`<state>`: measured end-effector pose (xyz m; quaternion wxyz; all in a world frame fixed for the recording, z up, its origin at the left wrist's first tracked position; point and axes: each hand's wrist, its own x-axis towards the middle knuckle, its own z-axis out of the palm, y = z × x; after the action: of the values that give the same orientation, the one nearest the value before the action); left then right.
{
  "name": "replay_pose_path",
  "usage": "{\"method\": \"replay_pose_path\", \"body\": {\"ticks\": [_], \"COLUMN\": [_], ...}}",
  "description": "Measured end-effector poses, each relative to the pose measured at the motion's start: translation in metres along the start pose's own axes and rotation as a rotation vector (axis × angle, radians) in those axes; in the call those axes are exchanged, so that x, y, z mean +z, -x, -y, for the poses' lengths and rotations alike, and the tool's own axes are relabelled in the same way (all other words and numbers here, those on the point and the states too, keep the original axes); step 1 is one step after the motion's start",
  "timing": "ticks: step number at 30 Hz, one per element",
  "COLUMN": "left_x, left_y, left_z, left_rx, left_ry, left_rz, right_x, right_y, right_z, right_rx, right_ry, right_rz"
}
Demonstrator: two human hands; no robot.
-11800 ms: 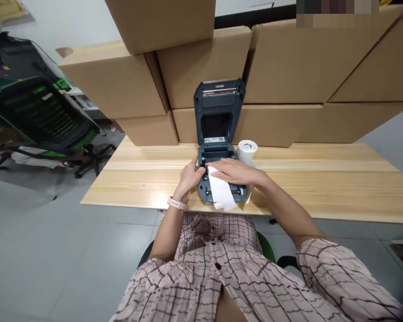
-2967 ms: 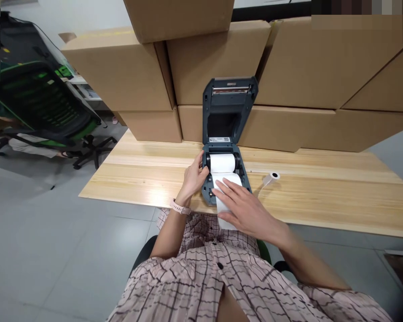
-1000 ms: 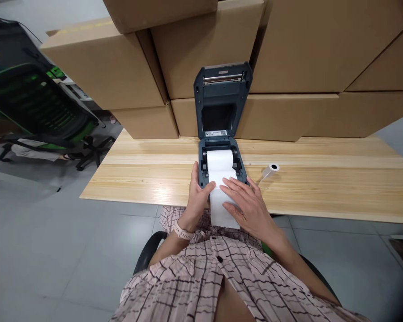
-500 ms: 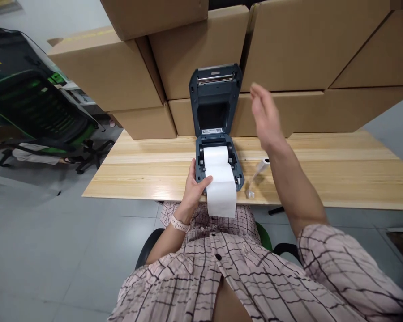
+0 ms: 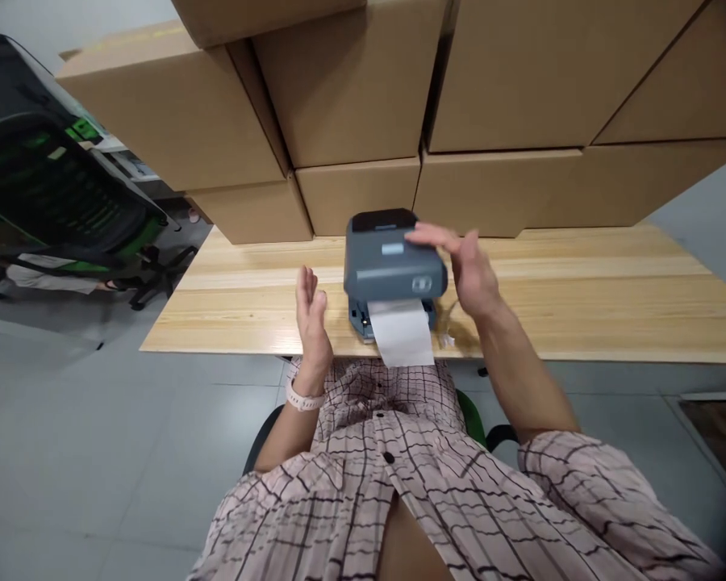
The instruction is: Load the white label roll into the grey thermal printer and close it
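Note:
A dark blue-grey label printer [image 5: 378, 266] stands near the table's front edge, its lid lowered but a gap left at the front. White paper [image 5: 404, 335] comes out of that gap and hangs past the edge. My right hand [image 5: 469, 270] lies at the lid's right side, fingers stretched over its top, holding nothing. To the left of the printer, my left hand [image 5: 313, 319] is raised off it, empty, with fingers extended. The paper roll inside is hidden by the lid.
Large cardboard boxes [image 5: 363, 89] are stacked along the back of the wooden table [image 5: 242, 307]. A crumpled clear strip [image 5: 447, 340] lies right of the printer. A black and green office chair [image 5: 54, 186] stands at the left on the grey floor.
The printer's lid has swung down from upright. My right hand has come down onto it, and my left hand has let go of the paper and printer and moved left.

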<state>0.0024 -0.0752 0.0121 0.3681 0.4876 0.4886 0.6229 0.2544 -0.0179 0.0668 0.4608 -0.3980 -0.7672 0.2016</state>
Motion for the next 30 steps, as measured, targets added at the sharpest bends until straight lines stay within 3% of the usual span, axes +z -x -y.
{"method": "replay_pose_path", "body": {"ticks": [2, 4, 12, 15, 18, 21, 23, 30], "left_x": [0.003, 0.009, 0.017, 0.016, 0.02, 0.025, 0.028, 0.028], "left_y": [-0.009, -0.013, 0.0, 0.002, 0.006, 0.011, 0.012, 0.012], "left_z": [-0.007, -0.01, 0.001, -0.001, -0.004, -0.004, -0.002, 0.011], "left_rx": [0.061, 0.062, -0.138, -0.287, -0.387, -0.362, -0.326, -0.214], "left_ry": [-0.006, 0.004, 0.062, 0.082, 0.134, 0.16, 0.16, 0.095], "left_rz": [-0.016, 0.009, 0.075, 0.164, 0.226, 0.24, 0.228, 0.167], "right_x": [0.006, 0.011, 0.024, 0.034, 0.042, 0.045, 0.046, 0.047], "right_y": [0.032, 0.046, 0.04, 0.049, 0.06, 0.066, 0.066, 0.063], "right_z": [0.002, 0.003, -0.008, -0.013, -0.018, -0.021, -0.023, -0.025], "right_rx": [0.003, -0.004, -0.053, 0.063, 0.294, 0.498, 0.562, 0.451], "right_ry": [-0.043, -0.079, -0.147, -0.242, -0.438, -0.63, -0.695, -0.542], "right_rz": [-0.009, -0.018, -0.114, -0.154, -0.16, -0.088, -0.065, -0.107]}}
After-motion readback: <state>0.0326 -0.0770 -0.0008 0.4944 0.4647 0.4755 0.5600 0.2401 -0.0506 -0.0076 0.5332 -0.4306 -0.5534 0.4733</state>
